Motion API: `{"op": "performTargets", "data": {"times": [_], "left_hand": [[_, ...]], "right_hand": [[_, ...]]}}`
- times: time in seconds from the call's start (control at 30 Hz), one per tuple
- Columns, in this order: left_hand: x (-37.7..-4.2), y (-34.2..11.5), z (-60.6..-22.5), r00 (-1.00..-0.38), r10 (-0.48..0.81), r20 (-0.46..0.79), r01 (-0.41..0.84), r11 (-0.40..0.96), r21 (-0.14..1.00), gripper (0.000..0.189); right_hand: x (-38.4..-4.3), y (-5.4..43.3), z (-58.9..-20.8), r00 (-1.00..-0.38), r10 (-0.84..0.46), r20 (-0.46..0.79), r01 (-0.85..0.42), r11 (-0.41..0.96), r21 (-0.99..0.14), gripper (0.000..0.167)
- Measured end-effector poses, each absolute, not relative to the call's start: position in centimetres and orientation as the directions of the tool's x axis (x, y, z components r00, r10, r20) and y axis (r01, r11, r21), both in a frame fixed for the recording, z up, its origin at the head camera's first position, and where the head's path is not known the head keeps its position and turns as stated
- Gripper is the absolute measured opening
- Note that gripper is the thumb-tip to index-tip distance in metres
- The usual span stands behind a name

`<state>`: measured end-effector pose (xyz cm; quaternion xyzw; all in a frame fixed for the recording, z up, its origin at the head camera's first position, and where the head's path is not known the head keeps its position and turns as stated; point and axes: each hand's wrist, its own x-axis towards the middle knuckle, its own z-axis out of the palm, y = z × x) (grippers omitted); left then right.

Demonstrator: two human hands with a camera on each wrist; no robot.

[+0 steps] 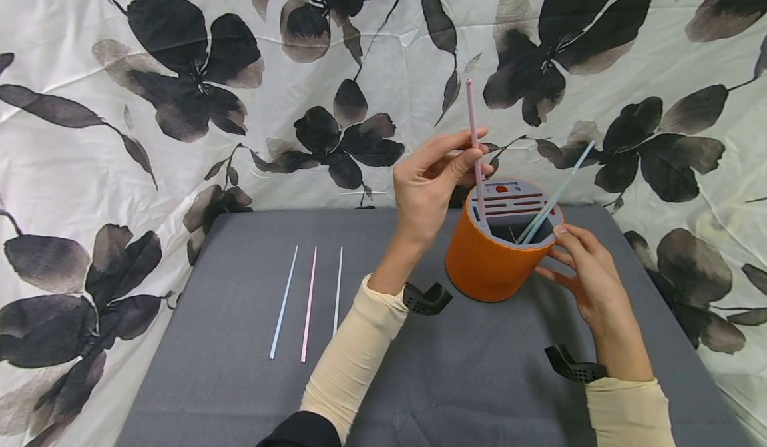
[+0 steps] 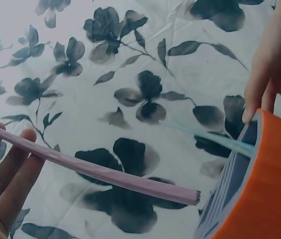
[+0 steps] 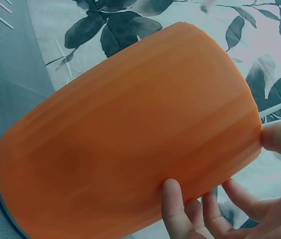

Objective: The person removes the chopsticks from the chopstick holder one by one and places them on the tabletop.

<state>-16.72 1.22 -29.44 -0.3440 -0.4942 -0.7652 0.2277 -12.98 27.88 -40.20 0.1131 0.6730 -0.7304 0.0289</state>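
My left hand (image 1: pixel 428 177) pinches a pink straw (image 1: pixel 471 110) between thumb and fingers and holds it nearly upright over the left part of an orange holder (image 1: pixel 488 264). In the left wrist view the straw's lower end (image 2: pixel 193 197) shows just short of the slotted grey top (image 2: pixel 225 196). My right hand (image 1: pixel 590 277) grips the holder at its right side, thumb at the rim and fingers against the orange wall (image 3: pixel 130 129). Light blue straws (image 1: pixel 560 187) lean out of the holder's large front opening.
On the grey table (image 1: pixel 240 400), left of my left arm, lie a blue straw (image 1: pixel 283 304), a pink straw (image 1: pixel 309 304) and a white straw (image 1: pixel 338 287), roughly side by side. A floral cloth (image 1: pixel 383 67) hangs behind the table.
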Motion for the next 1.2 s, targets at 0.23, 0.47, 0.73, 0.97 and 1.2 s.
{"op": "performTargets", "data": {"times": [0.23, 0.47, 0.73, 0.97, 1.2], "left_hand": [[-17.1, -0.6, -30.8, -0.751, -0.042, 0.659, 0.638, -0.305, 0.707, 0.026], [-17.1, -2.4, -33.6, -0.931, -0.064, 0.359, 0.364, -0.222, 0.904, 0.025], [-17.1, -4.1, -38.3, -0.998, -0.055, 0.026, 0.031, -0.093, 0.995, 0.021], [-16.7, -4.9, -43.1, -0.991, -0.054, -0.126, -0.125, -0.024, 0.992, 0.021], [-15.7, -5.3, -47.3, -0.98, -0.069, -0.188, -0.191, 0.03, 0.981, 0.025]], "right_hand": [[-13.0, 27.8, -40.1, -0.971, 0.114, -0.212, 0.201, -0.1, -0.974, 0.035], [-13.0, 27.7, -40.0, -0.969, 0.113, -0.22, 0.208, -0.113, -0.972, 0.035], [-13.2, 27.6, -39.9, -0.966, 0.125, -0.225, 0.212, -0.109, -0.971, 0.036], [-13.3, 27.5, -39.8, -0.965, 0.123, -0.233, 0.221, -0.104, -0.97, 0.036], [-13.5, 27.6, -39.8, -0.964, 0.124, -0.234, 0.221, -0.107, -0.969, 0.037]]}}
